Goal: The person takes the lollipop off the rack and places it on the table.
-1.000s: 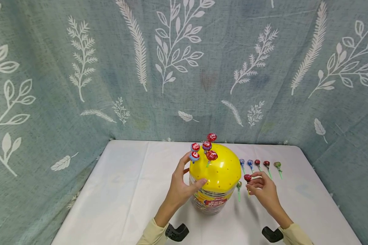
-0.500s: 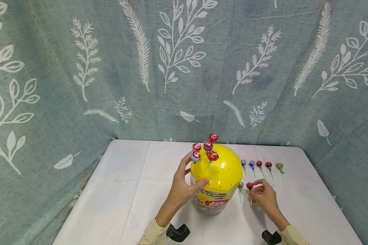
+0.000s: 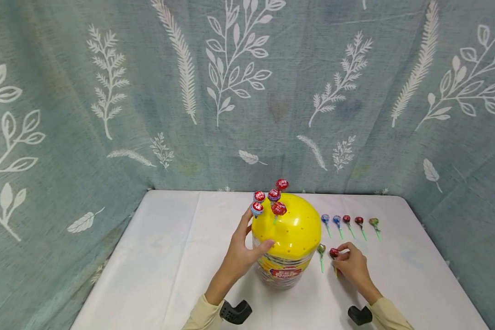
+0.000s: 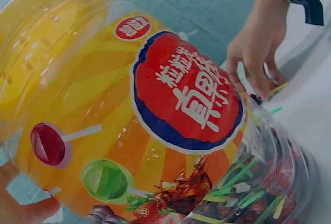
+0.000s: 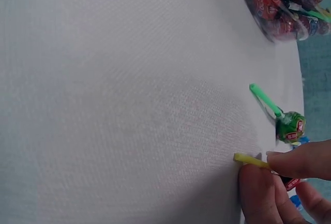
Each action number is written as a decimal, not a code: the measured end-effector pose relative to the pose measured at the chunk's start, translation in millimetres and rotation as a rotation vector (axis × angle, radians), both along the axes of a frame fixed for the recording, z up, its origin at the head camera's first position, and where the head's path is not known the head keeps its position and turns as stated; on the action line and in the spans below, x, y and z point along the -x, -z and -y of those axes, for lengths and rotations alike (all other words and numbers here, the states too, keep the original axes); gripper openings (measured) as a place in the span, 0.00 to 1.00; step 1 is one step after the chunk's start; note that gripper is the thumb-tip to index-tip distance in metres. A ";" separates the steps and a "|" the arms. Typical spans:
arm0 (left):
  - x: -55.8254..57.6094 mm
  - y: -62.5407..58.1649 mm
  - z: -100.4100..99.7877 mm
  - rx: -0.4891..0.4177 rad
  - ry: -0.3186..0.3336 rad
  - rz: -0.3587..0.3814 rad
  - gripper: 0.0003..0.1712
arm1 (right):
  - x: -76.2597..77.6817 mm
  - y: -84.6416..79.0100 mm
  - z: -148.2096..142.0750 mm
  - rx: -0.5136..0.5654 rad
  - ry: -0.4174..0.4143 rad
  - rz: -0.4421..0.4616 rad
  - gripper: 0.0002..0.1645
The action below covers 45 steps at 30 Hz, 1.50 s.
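A clear jar (image 3: 286, 272) with a domed yellow lid (image 3: 299, 229) stands on the table, lollipops packed inside it. My left hand (image 3: 241, 254) grips the lid and upper jar from the left, thumb on the front. Several wrapped lollipops (image 3: 278, 209) stick up from holes in the lid's left part. To the right of the jar, my right hand (image 3: 352, 266) pinches a red lollipop (image 3: 334, 252) with a yellow stick, down at the tabletop. In the right wrist view, thumb and fingers hold that yellow stick (image 5: 251, 160). A green lollipop (image 3: 321, 249) lies between jar and right hand.
Behind the right hand lies a row of lollipops: two blue, two red (image 3: 359, 220) and a green one (image 3: 374, 222). White cloth covers the table (image 3: 169, 247). A leaf-patterned curtain (image 3: 247, 91) hangs behind and at both sides.
My right hand has lowered the red lollipop from beside the lid to the tabletop, next to the green one. The left hand keeps its grip on the lid.
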<state>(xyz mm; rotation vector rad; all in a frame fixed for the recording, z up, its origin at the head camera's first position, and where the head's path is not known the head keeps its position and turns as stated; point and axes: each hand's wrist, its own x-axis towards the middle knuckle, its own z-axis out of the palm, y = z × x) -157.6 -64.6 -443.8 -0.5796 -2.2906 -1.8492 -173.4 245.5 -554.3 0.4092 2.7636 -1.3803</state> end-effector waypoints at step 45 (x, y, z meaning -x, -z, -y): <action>3.7 10.1 0.8 -0.041 -0.032 -0.018 0.44 | -0.5 -110.5 4.5 0.152 -0.266 -0.276 0.12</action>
